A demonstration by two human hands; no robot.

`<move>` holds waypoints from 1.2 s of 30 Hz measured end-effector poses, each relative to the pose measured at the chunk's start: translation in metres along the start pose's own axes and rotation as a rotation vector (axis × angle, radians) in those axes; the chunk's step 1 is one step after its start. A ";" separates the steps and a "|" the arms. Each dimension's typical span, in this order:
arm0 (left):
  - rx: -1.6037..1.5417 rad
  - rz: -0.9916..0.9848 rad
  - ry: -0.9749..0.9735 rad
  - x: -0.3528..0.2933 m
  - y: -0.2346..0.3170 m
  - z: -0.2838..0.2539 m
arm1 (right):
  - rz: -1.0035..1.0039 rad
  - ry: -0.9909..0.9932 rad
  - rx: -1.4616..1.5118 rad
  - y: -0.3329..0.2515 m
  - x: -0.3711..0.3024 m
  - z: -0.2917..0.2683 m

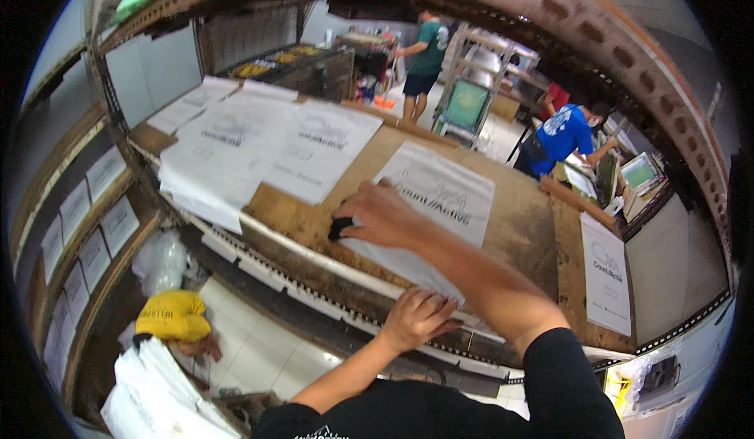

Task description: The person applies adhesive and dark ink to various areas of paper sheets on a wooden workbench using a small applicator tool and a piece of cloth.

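Observation:
A white printed sheet (452, 195), thin and perhaps a plastic bag, lies on the stained brown worktable (518, 258) in front of me. Across it reaches my right arm. My right hand (377, 215) rests at its left edge, fingers bent around a small black piece (340, 228) whose kind I cannot make out. Down at the table's near edge, my left hand (420, 316) has its fingers curled on the sheet's near corner; the fingertips are partly hidden.
More printed white sheets (314, 148) overlap on the table's left, and one sheet (606, 274) lies far right. A perforated metal frame (628, 62) arches overhead. A shelf rack (78, 227) stands left. Below, a person in a yellow cap (171, 316) crouches. Two others (424, 50) (561, 137) work behind.

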State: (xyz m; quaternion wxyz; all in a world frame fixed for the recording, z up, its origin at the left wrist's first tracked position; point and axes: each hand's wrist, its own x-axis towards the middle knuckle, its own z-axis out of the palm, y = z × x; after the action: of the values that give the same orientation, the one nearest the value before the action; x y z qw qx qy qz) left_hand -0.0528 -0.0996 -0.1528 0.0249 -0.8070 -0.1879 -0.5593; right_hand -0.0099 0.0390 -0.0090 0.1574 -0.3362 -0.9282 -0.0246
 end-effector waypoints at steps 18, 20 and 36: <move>-0.041 0.018 -0.006 0.001 0.000 -0.001 | 0.251 0.151 0.518 -0.018 0.036 0.026; 0.007 -0.022 -0.020 0.001 0.002 -0.008 | 0.353 0.148 0.732 -0.025 0.028 0.006; 0.127 -0.005 -0.029 0.006 0.007 -0.004 | 0.682 0.370 0.815 0.017 -0.243 -0.095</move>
State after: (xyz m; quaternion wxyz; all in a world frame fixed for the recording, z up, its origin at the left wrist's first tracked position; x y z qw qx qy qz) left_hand -0.0526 -0.1059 -0.1445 0.0719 -0.8115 -0.2252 -0.5344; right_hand 0.2033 -0.1116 0.0056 0.4340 -0.5193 -0.6582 0.3297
